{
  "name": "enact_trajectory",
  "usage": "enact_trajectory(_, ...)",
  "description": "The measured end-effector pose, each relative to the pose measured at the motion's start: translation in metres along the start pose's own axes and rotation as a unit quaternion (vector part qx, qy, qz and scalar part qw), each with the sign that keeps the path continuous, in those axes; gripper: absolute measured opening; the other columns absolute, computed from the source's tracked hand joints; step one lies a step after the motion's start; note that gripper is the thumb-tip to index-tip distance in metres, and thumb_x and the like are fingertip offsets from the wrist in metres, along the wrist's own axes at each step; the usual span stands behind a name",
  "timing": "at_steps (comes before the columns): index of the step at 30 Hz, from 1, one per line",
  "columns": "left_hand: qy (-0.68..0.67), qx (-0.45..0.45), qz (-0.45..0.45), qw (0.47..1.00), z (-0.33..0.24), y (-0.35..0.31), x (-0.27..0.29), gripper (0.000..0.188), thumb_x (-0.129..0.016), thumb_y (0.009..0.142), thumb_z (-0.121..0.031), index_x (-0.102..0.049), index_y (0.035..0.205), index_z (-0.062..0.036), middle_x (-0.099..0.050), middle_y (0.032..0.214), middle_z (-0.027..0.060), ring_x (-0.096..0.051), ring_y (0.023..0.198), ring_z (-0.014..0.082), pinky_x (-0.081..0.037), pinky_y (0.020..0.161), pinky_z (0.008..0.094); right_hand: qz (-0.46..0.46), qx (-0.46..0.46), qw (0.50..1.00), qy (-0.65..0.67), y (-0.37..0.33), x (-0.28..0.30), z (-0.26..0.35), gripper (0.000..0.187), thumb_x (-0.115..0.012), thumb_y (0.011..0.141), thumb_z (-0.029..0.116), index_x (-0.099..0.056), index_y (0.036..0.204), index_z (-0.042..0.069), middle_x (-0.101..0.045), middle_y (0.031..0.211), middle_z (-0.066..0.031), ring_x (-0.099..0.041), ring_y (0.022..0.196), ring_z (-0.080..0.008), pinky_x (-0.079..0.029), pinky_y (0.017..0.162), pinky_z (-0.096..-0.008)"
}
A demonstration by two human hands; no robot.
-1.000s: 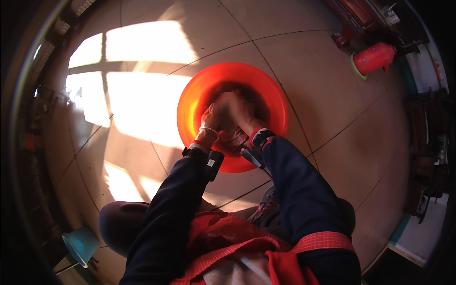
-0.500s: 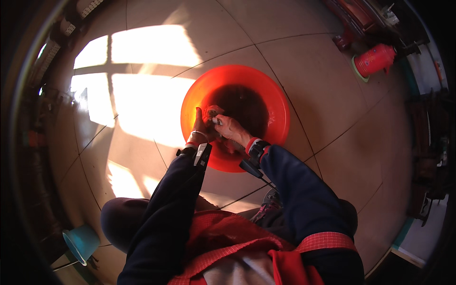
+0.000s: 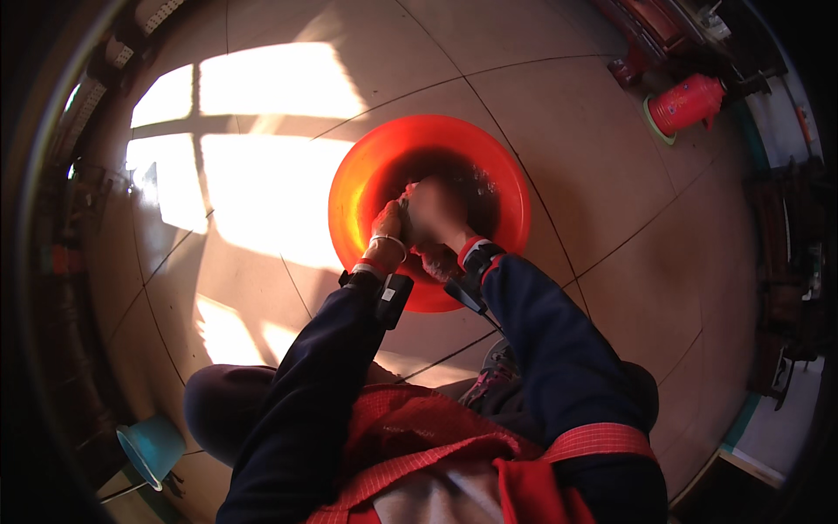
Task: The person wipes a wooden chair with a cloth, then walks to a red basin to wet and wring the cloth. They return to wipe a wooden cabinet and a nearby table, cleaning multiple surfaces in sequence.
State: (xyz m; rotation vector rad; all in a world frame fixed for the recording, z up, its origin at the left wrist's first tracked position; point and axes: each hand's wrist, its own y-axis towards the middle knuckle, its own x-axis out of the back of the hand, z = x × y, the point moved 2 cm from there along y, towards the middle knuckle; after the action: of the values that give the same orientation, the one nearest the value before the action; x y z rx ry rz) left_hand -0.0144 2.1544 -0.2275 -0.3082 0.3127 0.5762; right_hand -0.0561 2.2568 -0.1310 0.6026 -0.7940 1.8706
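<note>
A wide orange-red plastic basin (image 3: pixel 515 192) stands on the floor in front of me, holding dark water (image 3: pixel 484 188). My left hand (image 3: pixel 389 222) is at the basin's left side, its fingers bent round part of a bunched, wet-looking cloth (image 3: pixel 415 232). Close against it, over the water, is my right hand (image 3: pixel 439 214); its fingers are smeared, so their grip cannot be made out. More crumpled, pinkish material (image 3: pixel 439 261) lies below my hands near the basin's front wall. Bubbles or splashes glint on the water beyond my right hand.
Tiled floor (image 3: pixel 602 192) surrounds the basin, with bright window light (image 3: pixel 262 192) on the left. A red thermos flask (image 3: pixel 687 104) stands at the far right beside dark furniture (image 3: pixel 655 39). A teal bucket (image 3: pixel 150 450) sits near my left knee.
My right hand has shifted right and slightly up, and is now blurred. My left hand has moved a little right and turned inward. The water looks more stirred.
</note>
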Motion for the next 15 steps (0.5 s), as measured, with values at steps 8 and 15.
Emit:
enact_trajectory(8,0.567,-0.458,-0.203,0.654,-0.01,-0.033,-0.004,0.035,-0.054,0.083,-0.036,-0.052,0.105,-0.0076,-0.056,0.105,0.0091,-0.054,0.086,0.0216,-0.045,0.067,0.0403,-0.191,0.092,0.97,-0.122,-0.003,0.024,-0.058,0.069,-0.064,0.076,0.047,-0.037,0.135,0.022,-0.037,0.132,-0.0228,-0.047,0.111,-0.0439,-0.047,0.083,-0.0471)
enact_trajectory(15,0.502,-0.286,-0.032,0.815,0.012,-0.035,0.001,0.072,-0.024,0.087,-0.067,-0.04,0.135,-0.0151,-0.043,0.135,0.0105,-0.041,0.122,0.036,-0.033,0.098,0.058,0.086,0.025,0.994,0.06,-0.008,-0.023,-0.022,0.05,-0.067,0.074,0.04,-0.056,0.113,0.009,-0.062,0.097,-0.018,-0.061,0.089,-0.034,-0.049,0.075,-0.0398)
